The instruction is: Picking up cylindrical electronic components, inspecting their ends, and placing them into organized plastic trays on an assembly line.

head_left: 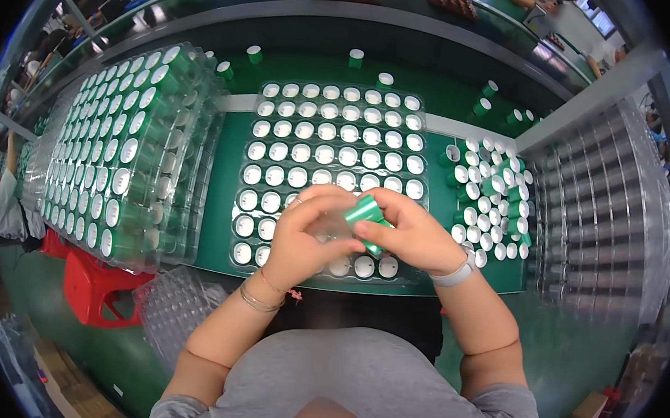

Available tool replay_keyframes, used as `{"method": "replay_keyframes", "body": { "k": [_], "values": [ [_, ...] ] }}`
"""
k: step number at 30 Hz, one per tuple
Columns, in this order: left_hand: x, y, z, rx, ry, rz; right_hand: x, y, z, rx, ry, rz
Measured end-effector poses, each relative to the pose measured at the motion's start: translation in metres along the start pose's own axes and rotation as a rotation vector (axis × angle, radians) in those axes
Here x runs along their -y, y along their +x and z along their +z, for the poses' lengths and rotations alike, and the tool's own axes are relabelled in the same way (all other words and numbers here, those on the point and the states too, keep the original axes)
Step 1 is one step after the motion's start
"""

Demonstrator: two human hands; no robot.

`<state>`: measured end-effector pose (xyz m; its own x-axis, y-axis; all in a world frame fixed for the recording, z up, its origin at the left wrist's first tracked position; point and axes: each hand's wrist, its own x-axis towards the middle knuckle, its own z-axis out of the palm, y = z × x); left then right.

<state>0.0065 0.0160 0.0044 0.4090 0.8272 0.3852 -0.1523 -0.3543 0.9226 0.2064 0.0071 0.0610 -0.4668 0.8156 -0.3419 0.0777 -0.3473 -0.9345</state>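
My right hand [411, 234] is closed around a shiny green cylinder [364, 210], tilted above the near part of a tray. More green surface [375, 248] shows under its thumb; whether that is a second cylinder I cannot tell. Close beside it, my left hand [310, 227] curls with thumb and fingers toward the cylinder. A greyish, see-through blur lies between those fingers, too unclear to name. Beneath both hands, a clear plastic tray [238, 243] carries rows of white-topped green cylinders [326, 131], partly hidden by my hands.
Loose white-topped cylinders [487, 204] crowd the table at right, beside stacked clear trays [599, 204]. Stacked filled trays [106, 154] stand at left. Several single cylinders [356, 58] stand along the back. A red stool [96, 289] is at lower left.
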Motion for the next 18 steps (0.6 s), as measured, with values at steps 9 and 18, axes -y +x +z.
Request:
{"method": "replay_keyframes", "body": {
  "k": [9,18],
  "values": [
    [-0.008,-0.001,0.01,-0.16,-0.127,-0.15,-0.016,-0.003,-0.001,-0.21,-0.03,-0.166],
    [-0.002,0.001,0.007,-0.156,-0.192,-0.262,-0.052,0.008,-0.007,-0.301,0.046,-0.653]
  ]
}}
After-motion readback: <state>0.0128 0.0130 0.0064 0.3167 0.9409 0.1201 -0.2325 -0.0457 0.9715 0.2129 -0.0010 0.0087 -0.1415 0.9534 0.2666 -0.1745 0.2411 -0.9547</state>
